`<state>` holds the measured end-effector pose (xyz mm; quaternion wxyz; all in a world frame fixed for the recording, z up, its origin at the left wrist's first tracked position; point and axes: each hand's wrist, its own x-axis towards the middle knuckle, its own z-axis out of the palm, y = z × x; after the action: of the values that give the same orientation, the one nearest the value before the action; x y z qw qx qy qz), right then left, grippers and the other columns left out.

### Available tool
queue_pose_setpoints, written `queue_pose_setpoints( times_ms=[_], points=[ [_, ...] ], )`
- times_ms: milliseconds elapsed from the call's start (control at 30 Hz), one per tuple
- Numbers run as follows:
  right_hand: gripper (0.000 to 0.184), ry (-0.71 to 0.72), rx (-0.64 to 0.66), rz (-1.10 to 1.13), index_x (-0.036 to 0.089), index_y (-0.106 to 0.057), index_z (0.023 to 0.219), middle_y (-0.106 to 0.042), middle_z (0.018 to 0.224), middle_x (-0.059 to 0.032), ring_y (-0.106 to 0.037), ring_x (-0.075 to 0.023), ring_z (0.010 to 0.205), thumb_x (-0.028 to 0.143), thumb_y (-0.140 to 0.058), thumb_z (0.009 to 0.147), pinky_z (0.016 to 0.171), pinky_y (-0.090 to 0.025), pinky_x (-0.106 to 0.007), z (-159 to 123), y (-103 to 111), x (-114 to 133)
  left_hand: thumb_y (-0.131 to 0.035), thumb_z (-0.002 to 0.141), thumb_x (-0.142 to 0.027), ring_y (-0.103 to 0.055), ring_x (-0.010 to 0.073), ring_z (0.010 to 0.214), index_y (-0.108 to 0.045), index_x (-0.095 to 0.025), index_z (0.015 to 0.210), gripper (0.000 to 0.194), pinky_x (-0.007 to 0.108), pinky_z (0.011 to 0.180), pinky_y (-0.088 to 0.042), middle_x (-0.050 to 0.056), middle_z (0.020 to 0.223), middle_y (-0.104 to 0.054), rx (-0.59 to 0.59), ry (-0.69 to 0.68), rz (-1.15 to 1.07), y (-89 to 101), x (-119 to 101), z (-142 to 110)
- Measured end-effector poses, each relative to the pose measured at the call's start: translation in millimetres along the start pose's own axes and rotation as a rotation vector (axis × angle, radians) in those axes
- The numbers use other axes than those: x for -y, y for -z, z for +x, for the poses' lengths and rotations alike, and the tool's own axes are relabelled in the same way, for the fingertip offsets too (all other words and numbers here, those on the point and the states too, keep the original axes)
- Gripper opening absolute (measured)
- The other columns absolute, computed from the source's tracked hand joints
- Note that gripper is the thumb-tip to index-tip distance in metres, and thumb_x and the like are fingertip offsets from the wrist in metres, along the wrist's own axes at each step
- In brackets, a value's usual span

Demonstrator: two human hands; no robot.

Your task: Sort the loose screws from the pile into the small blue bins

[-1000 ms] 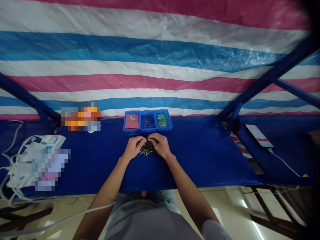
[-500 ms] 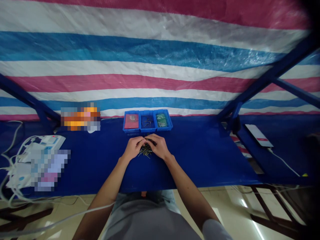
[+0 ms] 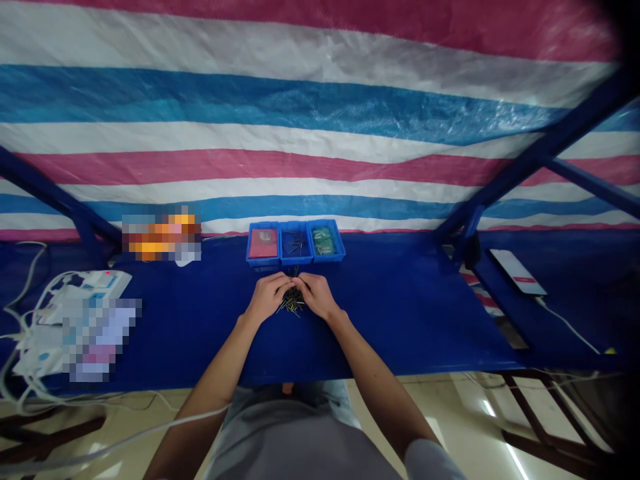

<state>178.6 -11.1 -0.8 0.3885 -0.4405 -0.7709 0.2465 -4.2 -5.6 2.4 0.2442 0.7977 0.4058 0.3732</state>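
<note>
Two bare hands, the left hand [image 3: 267, 297] and the right hand [image 3: 319, 296], were together just in front of three blue plastic trays [image 3: 295, 262], clamped around a loose heap of thin metal pins [image 3: 293, 305] with their fingers touching. More dark pins [image 3: 295, 245] lay in the middle tray, a red card [image 3: 263, 243] in the left tray, and green packets [image 3: 323, 240] in the right tray.

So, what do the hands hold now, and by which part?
The left hand and right hand cup a pile of pins; the exact hold cannot be told.
</note>
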Motion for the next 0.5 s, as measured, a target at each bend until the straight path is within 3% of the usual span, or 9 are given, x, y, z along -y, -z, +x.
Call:
queue_pose_setpoints(
  times_ms=[500],
  points=[
    [0.027, 0.001, -0.065, 0.116, 0.020, -0.067, 0.083, -0.067, 0.077, -0.0031, -0.062, -0.0152, 0.071, 0.031, -0.049, 0.100, 0.072, -0.046, -0.026, 1.7, 0.6, 1.2, -0.044, 0.100, -0.034, -0.056, 0.0143, 0.067, -0.064, -0.017, 0.077, 0.035, 0.025, 0.068, -0.042, 0.003, 0.073, -0.061, 0.019, 0.023, -0.023, 0.3, -0.5, -0.2]
  ],
)
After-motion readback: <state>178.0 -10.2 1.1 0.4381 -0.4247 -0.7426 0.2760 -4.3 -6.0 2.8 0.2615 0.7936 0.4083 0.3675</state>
